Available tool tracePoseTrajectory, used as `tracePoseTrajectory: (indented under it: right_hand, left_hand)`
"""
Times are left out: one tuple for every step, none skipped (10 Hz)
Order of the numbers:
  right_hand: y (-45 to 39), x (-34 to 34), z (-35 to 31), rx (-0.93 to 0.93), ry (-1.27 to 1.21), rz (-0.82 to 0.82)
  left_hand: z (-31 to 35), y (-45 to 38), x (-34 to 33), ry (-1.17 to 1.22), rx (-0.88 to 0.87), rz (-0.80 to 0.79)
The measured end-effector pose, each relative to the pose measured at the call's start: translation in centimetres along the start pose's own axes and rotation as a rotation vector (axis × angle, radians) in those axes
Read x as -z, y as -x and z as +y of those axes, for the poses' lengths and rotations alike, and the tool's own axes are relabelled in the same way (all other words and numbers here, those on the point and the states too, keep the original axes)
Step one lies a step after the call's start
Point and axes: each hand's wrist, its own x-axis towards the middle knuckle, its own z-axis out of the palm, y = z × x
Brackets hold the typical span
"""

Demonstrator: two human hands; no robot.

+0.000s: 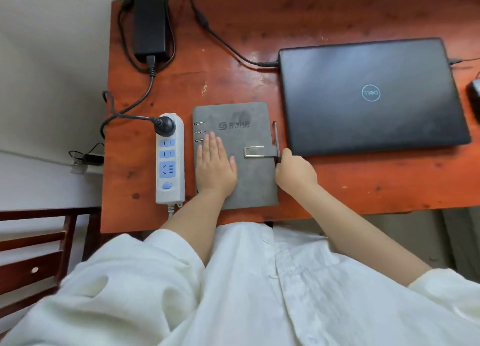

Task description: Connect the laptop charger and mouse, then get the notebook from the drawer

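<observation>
A grey ring-bound notebook (249,138) lies closed on the red-brown desk (363,184), between the power strip and the laptop. My left hand (215,166) rests flat on its cover, fingers together. My right hand (294,173) pinches the lower end of a pen (275,138) held in the loop of the notebook's clasp at its right edge. The closed black laptop (371,94) has the charger cable (226,43) plugged into its left side. The charger brick (150,26) lies at the back left. A black mouse (474,96) shows at the right edge, partly cut off.
A white power strip (170,161) lies left of the notebook, with the charger plug (164,125) in its top socket. A dark wooden piece of furniture with a knob (35,269) stands at lower left. My white shirt fills the foreground.
</observation>
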Motion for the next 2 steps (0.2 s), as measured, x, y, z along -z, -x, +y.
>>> tracePoseTrajectory:
  right_hand:
    - [0.8, 2.6, 1.2, 0.087, -0.118, 0.112]
    - [1.7, 8.0, 2.6, 0.285, -0.557, 0.348]
  left_hand:
    - [-0.1, 0.0, -0.2, -0.005, -0.014, 0.011]
    - [-0.1, -0.2, -0.3, -0.009, -0.005, 0.017]
